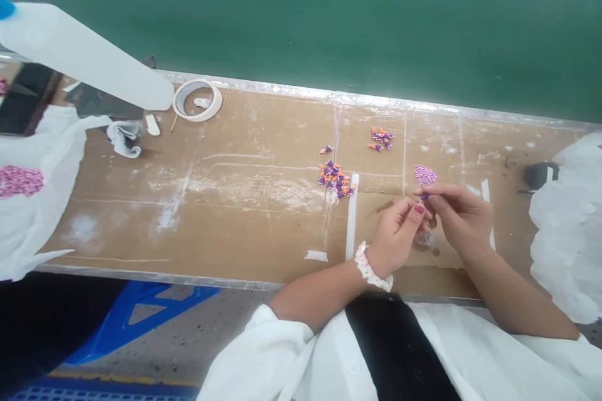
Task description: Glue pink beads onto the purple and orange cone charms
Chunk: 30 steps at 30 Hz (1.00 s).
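Observation:
My left hand (397, 232), with a white scrunchie (373, 268) at its wrist, is closed in a pinch near the table's front edge. Facing it, my right hand (463, 216) pinches too. Between their fingertips is a small purple piece (424, 197), mostly covered by the fingers. Just beyond the hands lies a heap of tiny pink-purple pieces (426, 174). A thin whitish loop (426, 238) shows below the fingers. To the left is a pile of small purple-and-orange figures (335, 180); a smaller group of the same figures (382, 136) lies farther back.
Brown cardboard (254, 200) covers the table, with white tape strips (352, 216) on it. At left are a tape roll (197, 100), a white bottle (94, 53) and a white plastic bag (51, 200) with pink pieces. Another plastic bag (569, 225) lies right. A green surface (301, 25) runs behind.

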Available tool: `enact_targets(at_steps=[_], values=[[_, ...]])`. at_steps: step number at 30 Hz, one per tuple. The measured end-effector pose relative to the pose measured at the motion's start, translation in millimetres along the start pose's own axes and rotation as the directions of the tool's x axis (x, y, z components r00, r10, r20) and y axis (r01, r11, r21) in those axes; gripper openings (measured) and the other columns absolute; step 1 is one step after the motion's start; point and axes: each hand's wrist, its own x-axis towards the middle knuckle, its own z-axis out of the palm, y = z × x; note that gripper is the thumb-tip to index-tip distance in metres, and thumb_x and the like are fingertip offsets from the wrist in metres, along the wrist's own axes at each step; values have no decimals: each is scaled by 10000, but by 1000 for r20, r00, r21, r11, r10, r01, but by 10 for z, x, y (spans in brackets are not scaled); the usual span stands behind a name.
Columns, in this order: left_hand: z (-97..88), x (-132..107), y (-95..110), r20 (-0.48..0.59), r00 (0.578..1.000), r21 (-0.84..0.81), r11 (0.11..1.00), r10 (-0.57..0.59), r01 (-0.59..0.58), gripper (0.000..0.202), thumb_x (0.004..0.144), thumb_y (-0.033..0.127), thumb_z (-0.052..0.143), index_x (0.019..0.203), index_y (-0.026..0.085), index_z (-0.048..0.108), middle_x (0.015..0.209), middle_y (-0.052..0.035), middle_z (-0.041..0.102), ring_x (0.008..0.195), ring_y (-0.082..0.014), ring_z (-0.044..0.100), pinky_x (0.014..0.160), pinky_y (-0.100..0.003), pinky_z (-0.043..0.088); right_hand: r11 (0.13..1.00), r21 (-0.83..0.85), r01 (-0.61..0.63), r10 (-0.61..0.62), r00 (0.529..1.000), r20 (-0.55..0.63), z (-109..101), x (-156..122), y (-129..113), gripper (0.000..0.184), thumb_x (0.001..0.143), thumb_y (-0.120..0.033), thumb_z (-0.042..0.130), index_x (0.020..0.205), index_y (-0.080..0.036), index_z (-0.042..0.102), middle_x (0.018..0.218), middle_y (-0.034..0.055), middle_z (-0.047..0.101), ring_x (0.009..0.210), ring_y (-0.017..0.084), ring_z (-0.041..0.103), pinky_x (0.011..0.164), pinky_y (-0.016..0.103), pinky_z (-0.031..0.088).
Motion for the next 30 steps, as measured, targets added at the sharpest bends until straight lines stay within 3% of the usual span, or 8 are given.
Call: enact_targets(at_steps=[2, 4, 9, 12, 16, 20, 26, 30], values=[[-13, -16, 5, 12, 997, 192, 978, 82, -83, 368, 934, 476, 396, 772, 174, 530, 681, -10, 559, 633, -104, 512, 642, -243, 412, 998, -50, 23, -24, 1000, -14, 15, -27, -10, 137, 839, -212, 654, 927, -296, 719, 866, -4, 732, 470, 105, 571, 419, 254, 526], [-29, -24, 1, 27, 976, 449, 870, 214, -203, 345, 962, 388, 355, 756, 178, 537, 707, -30, 587, 673, -126, 520, 674, -268, 402, 994, -93, 59, -62, 997, -37, 17, -47, -17, 160, 825, -195, 668, 929, -306, 719, 861, -13, 733, 483, 113, 593, 452, 267, 550], [-55, -12, -33, 174, 847, 862, 338, 503, -378, 324, 949, 263, 353, 717, 171, 560, 647, -59, 570, 646, -162, 469, 621, -305, 333, 942, -290, 170, -189, 981, -40, -33, -98, -32, 208, 840, -182, 642, 964, -331, 717, 862, -15, 732, 544, 145, 655, 522, 302, 598], [-50, -3, -37, 255, 784, 894, 171, 566, -414, 309, 940, 234, 378, 703, 164, 563, 628, -51, 559, 622, -154, 450, 602, -296, 325, 916, -333, 224, -249, 968, -31, -71, -132, -37, 270, 851, -160, 622, 1026, -350, 700, 874, -23, 730, 591, 153, 678, 523, 293, 610], [-44, 0, -32, 284, 755, 894, 122, 591, -432, 292, 935, 213, 390, 704, 157, 559, 615, -42, 546, 606, -148, 443, 588, -289, 327, 908, -330, 260, -278, 961, -9, -102, -162, -25, 367, 845, -118, 617, 1111, -367, 662, 920, -30, 731, 608, 150, 687, 496, 273, 607], [-51, -4, -39, 293, 772, 891, 131, 565, -435, 302, 938, 220, 380, 698, 162, 554, 620, -43, 543, 605, -152, 457, 588, -297, 324, 878, -357, 319, -332, 943, 25, -129, -181, -1, 429, 821, -113, 652, 1160, -376, 633, 966, -27, 728, 642, 163, 698, 478, 269, 605], [-46, -18, -26, 305, 776, 890, 125, 552, -439, 310, 943, 226, 365, 700, 167, 548, 613, -37, 531, 600, -152, 458, 582, -295, 336, 912, -328, 246, -259, 966, 1, -149, -227, 38, 379, 860, -125, 602, 1129, -390, 640, 962, -31, 724, 612, 146, 683, 473, 267, 599], [-56, -13, -26, 297, 775, 883, 147, 558, -445, 295, 942, 235, 374, 730, 166, 566, 630, -45, 548, 619, -153, 472, 592, -291, 358, 938, -239, 251, -248, 968, 44, -172, -204, 29, 367, 838, -143, 644, 1140, -350, 636, 1011, -7, 720, 733, 184, 704, 587, 324, 626]])
